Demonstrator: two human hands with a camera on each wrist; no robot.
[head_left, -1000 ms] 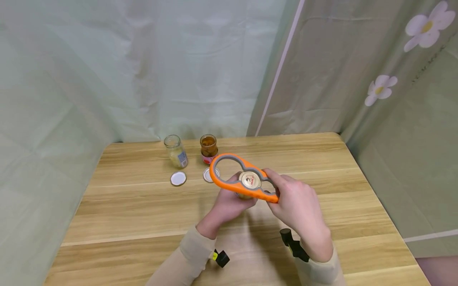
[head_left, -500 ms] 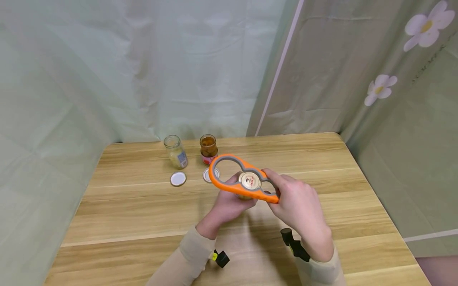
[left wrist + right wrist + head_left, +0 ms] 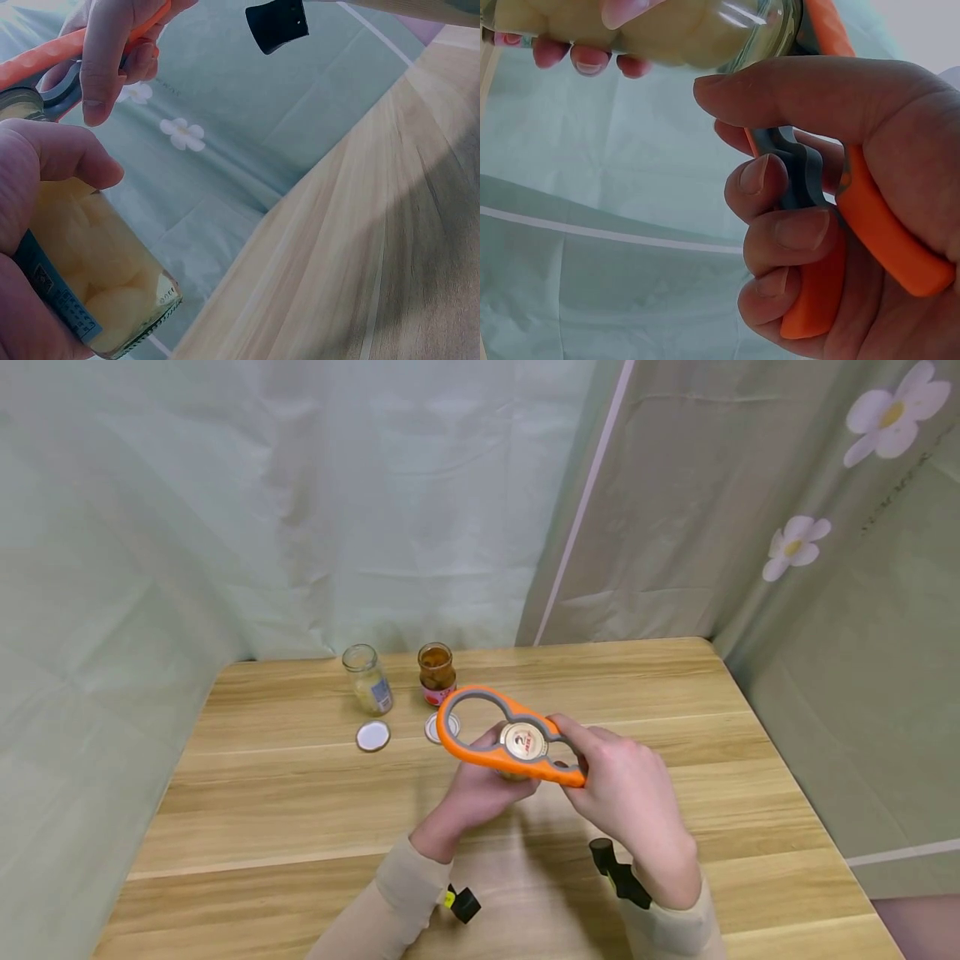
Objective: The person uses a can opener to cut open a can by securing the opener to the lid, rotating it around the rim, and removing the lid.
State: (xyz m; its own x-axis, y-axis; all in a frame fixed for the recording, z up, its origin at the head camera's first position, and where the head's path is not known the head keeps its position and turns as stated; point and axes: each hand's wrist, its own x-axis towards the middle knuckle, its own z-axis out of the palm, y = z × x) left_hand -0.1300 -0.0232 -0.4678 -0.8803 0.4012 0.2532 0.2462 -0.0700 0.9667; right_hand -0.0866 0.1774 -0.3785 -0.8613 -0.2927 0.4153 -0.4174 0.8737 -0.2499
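Note:
My left hand (image 3: 483, 789) holds a glass jar of pale, fruit-like pieces (image 3: 112, 277) above the table, fingers and thumb wrapped round its body. The left wrist view shows the jar tilted, with a blue label strip. Around the jar's gold lid (image 3: 524, 741) sits an orange jar opener (image 3: 528, 766) with a grey scalloped inner edge. Its larger ring extends to the left of the lid. My right hand (image 3: 626, 777) grips the opener's two handles (image 3: 889, 232), fingers curled round them. In the head view the opener and left hand mostly hide the jar's body.
At the back left of the wooden table (image 3: 300, 802) stand an uncovered glass jar with pale contents (image 3: 369, 681) and an uncovered jar with amber contents (image 3: 437, 672). Before them lie two loose lids, one white inside (image 3: 372, 736), another (image 3: 435, 729) partly behind the opener. Curtains surround the table.

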